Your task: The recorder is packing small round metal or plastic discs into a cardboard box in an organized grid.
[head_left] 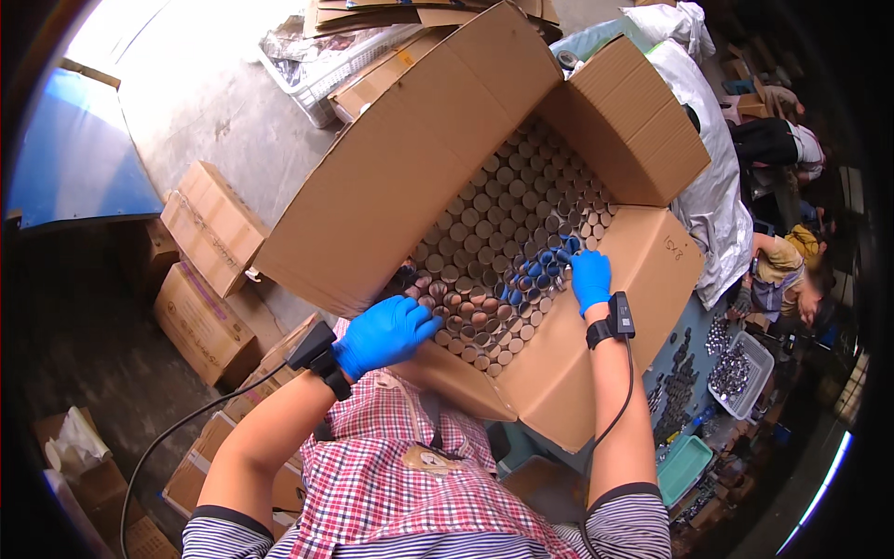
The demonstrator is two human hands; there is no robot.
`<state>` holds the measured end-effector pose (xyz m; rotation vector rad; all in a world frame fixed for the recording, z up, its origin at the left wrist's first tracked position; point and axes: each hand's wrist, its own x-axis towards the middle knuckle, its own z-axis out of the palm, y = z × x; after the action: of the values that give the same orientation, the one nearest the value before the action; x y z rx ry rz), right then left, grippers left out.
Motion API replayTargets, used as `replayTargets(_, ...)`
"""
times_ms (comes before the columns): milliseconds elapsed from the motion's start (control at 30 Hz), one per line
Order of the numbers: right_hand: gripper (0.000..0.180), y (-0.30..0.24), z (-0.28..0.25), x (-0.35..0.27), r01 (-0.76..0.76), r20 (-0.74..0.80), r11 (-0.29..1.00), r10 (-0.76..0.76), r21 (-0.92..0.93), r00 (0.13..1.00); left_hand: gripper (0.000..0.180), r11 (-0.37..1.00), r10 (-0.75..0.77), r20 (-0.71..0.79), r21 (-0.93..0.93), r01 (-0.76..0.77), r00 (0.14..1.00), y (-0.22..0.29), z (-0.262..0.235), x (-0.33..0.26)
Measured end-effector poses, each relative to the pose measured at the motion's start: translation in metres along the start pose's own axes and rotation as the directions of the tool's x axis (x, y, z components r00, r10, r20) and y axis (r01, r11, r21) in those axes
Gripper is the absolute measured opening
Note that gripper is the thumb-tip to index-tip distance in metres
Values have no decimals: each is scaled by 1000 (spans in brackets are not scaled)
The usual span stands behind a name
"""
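Observation:
An open cardboard box (447,154) stands tilted before me, flaps spread. Packed inside it are rows of short, shiny round metal pieces (484,224); whether they are hollow or lidded I cannot tell. My left hand (386,335), in a blue glove, is at the box's near left corner with its fingers curled over the nearest pieces. My right hand (590,279), gloved alike, reaches over the right flap (643,256). Its fingers bend down among the pieces at the right side, their tips partly hidden. Blue reflections of the glove show on the metal nearby.
Closed cartons (214,228) are stacked at the left. Behind the box lies a white plastic crate (321,88). At the right, a blue table (684,345) carries small metal parts, a clear bin (742,373) and a green tray (684,469). Other people (787,270) are at the far right.

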<state>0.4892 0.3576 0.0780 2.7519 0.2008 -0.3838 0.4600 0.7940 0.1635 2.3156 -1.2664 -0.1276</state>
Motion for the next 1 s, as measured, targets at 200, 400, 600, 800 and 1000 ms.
replayTargets(200, 12, -18, 5, -11, -32, 59, 984, 43, -177, 997, 47, 999, -26, 26, -25, 27, 999, 2, -3, 0)
replayTargets(400, 9, -50, 0, -18, -222, 45, 954, 235, -203, 971, 41, 999, -43, 0, -12, 43, 999, 1, -8, -2)
replayTargets(600, 13, -66, -13, -11, -423, 75, 896, 435, -132, 897, 24, 956, -233, -100, -205, 209, 967, 6, -5, 24)
replayTargets(800, 20, -66, -26, -25, -654, -39, 692, 695, 306, 718, 21, 931, -178, -36, -331, 156, 983, 18, 12, 158)
replayTargets(1000, 46, -132, -38, -59, -490, 274, 80, 746, 868, 607, 20, 979, 86, 123, -196, -61, 989, 6, 104, 288)
